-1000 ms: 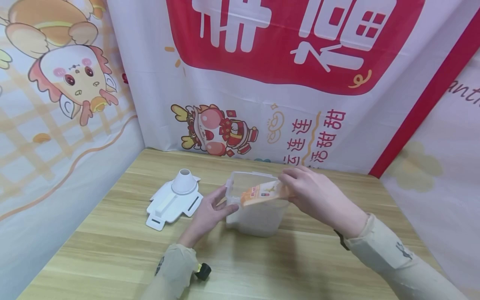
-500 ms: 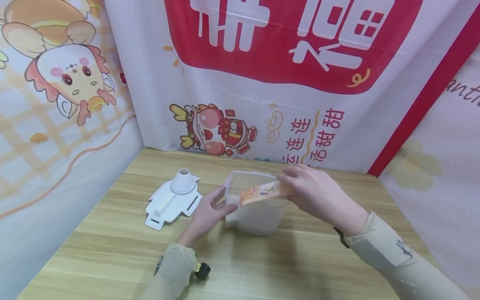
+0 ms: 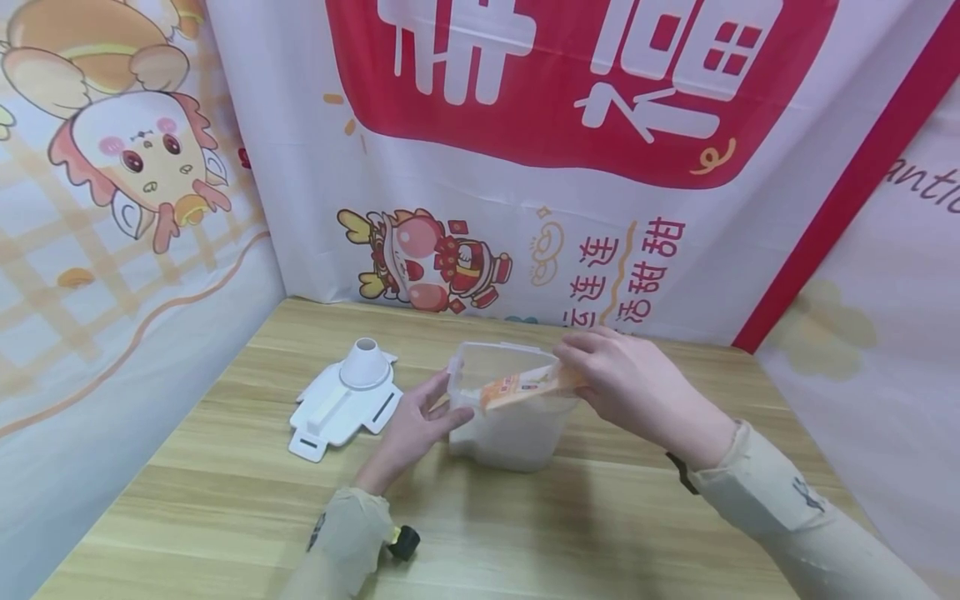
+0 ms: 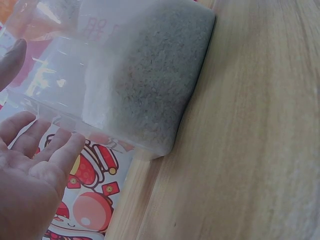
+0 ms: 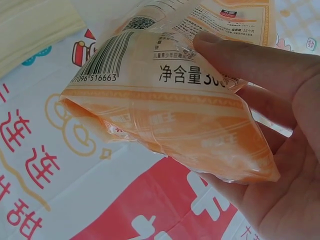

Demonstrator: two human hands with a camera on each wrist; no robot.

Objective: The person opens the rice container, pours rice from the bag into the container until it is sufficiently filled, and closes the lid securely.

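Two hands were at work around a clear box [image 3: 506,446] on the wooden table [image 3: 225,500]. The left hand [image 3: 415,423] lay loosely spread against the box's left side near the rim, its fingers nearly straight and the thumb apart on the near wall, touching without clenching. The right hand [image 3: 630,392] pinched an orange and white bag [image 3: 525,387] between thumb and fingers, the thumb on its printed face. The bag lay tilted over the box's open top, pointing leftward and down; how far it reached inside could not be told. Rice [image 4: 155,75] filled the lower part of the box, as the left wrist view showed. A barcode [image 5: 102,57] was visible on the bag. Left of the box, apart from it, lay the white lid [image 3: 337,412], its cone [image 3: 365,367] upward. Behind hung a printed cloth [image 3: 442,171].
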